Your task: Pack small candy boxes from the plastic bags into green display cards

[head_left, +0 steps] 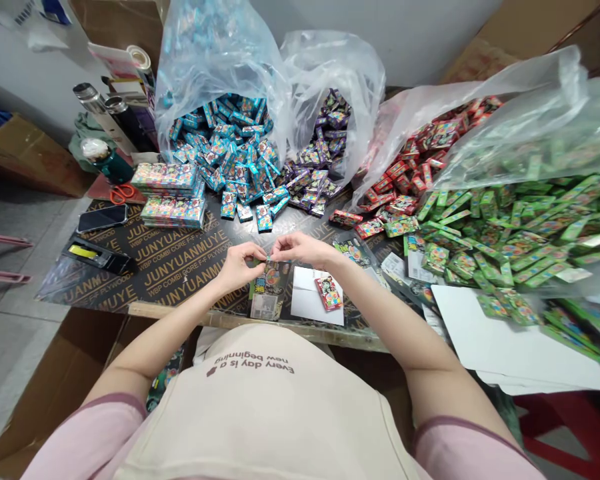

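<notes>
My left hand [243, 265] and my right hand [300, 249] meet over the front middle of the table, each with thumb and fingers pinched together. Their fingertips close on something small and pale greenish that I cannot make out. Just below them a dark printed bag [267, 295] with a clear lower window lies at the table's front edge; whether the fingers hold its top edge is unclear. To its right is a white card [305, 303], with a small red printed box [329, 293] lying on its right part.
Clear plastic bags spill blue boxes [235, 153], purple boxes [313, 183], red boxes [405, 173] and green boxes [510, 227] along the back and right. At left are stacked boxes [173, 210], a phone [103, 218], a tape dispenser [97, 257] and scissors [122, 193]. White sheets [480, 340] lie right.
</notes>
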`<move>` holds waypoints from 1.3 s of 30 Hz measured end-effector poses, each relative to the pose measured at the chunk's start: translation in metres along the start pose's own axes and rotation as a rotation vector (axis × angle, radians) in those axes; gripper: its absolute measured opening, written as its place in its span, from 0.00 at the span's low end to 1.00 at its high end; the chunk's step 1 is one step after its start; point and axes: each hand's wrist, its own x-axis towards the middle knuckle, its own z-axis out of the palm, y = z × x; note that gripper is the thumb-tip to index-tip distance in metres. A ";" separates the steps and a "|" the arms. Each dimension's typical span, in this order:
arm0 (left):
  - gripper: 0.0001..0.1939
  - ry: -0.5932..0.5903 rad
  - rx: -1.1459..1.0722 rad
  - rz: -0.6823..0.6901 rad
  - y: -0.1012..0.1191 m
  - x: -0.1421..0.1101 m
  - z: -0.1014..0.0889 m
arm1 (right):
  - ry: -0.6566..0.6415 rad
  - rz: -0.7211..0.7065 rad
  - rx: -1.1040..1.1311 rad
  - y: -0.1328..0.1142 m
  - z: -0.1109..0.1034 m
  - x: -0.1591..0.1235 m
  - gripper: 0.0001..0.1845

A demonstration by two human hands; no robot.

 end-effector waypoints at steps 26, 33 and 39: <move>0.14 0.304 0.190 -0.037 -0.040 -0.002 -0.069 | 0.682 -0.045 0.240 0.063 -0.029 -0.016 0.25; 0.13 0.391 0.196 0.030 -0.061 0.023 -0.140 | 0.940 -0.039 -0.226 0.108 -0.046 -0.062 0.18; 0.12 0.275 0.271 0.162 -0.054 0.012 -0.130 | 1.042 0.020 -0.265 0.132 -0.052 -0.107 0.20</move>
